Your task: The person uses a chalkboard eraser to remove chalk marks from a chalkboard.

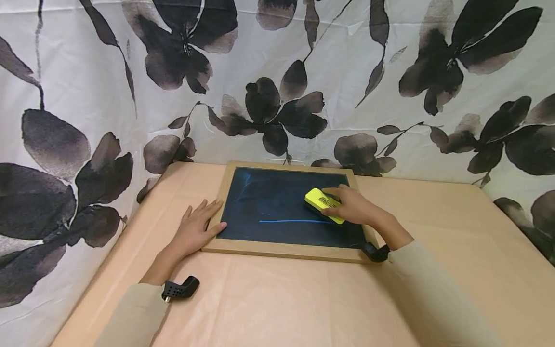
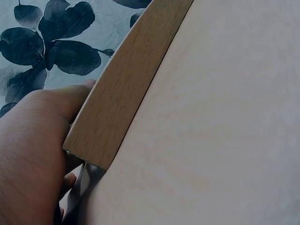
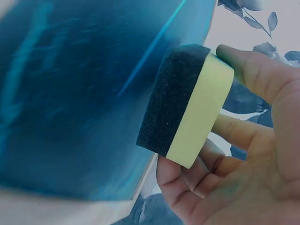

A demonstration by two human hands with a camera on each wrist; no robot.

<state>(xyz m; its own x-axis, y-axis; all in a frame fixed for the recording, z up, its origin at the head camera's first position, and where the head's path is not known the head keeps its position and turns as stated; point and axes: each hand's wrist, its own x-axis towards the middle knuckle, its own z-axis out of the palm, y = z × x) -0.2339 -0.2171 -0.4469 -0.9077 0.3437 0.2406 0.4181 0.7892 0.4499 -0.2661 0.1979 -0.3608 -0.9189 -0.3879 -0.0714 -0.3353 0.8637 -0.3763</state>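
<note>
A small chalkboard (image 1: 277, 197) in a wooden frame (image 1: 282, 251) lies on the table, with a blue chalk line (image 1: 290, 221) across its lower half and faint blue smears at upper left. My right hand (image 1: 353, 205) grips a yellow chalkboard eraser (image 1: 318, 198) over the board's right side. In the right wrist view, the fingers and thumb of the right hand (image 3: 253, 154) pinch the eraser (image 3: 201, 112), its black felt facing the board; whether it touches cannot be told. With fingers extended, my left hand (image 1: 195, 229) rests against the frame's left edge, also seen beside the frame (image 2: 122, 89) in the left wrist view.
A peach cloth (image 1: 277, 299) covers the table around the board. Behind and to the left hangs a white curtain (image 1: 338, 86) with dark flowers. Black wrist devices (image 1: 181, 288) are worn on both arms; the right one sits close to the frame's lower right corner.
</note>
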